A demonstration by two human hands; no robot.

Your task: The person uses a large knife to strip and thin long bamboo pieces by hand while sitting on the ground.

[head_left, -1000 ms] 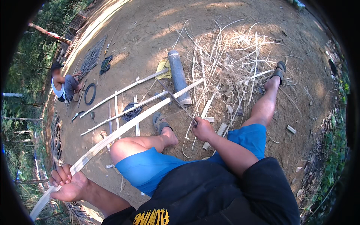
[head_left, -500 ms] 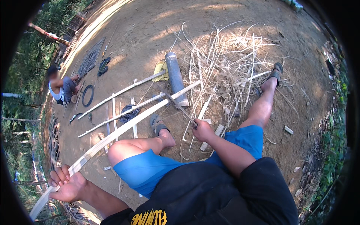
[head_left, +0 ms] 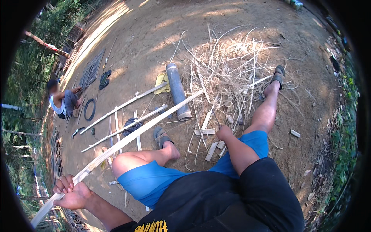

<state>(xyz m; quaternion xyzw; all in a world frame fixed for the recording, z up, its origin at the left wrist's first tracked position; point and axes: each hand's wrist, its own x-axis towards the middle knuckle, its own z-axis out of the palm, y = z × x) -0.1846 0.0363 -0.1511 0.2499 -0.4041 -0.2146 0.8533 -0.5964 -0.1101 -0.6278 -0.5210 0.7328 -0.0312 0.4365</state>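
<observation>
My left hand (head_left: 74, 192) is closed around the lower end of a long pale bamboo strip (head_left: 136, 133). The strip slants up and right past my bent knee, its far end near a dark bamboo tube (head_left: 177, 89). In my right hand (head_left: 225, 133), beside my right thigh, is a knife (head_left: 213, 113) with a long narrow blade pointing away from me. The blade is seen nearly edge-on against the shavings, so its tip is hard to make out. It appears apart from the strip, just right of its far end.
A heap of curly shavings (head_left: 235, 62) spreads between my sandalled feet. A pale pole frame (head_left: 123, 104) lies on the left, with a yellow cloth (head_left: 162, 83) by its far end. Offcuts (head_left: 211, 151) lie near my right hand. Another person (head_left: 62, 101) sits at far left near a black ring (head_left: 89, 110).
My right hand has moved right and slightly nearer me, taking the knife from across the strip to beyond its end. My left hand keeps its grip with little movement.
</observation>
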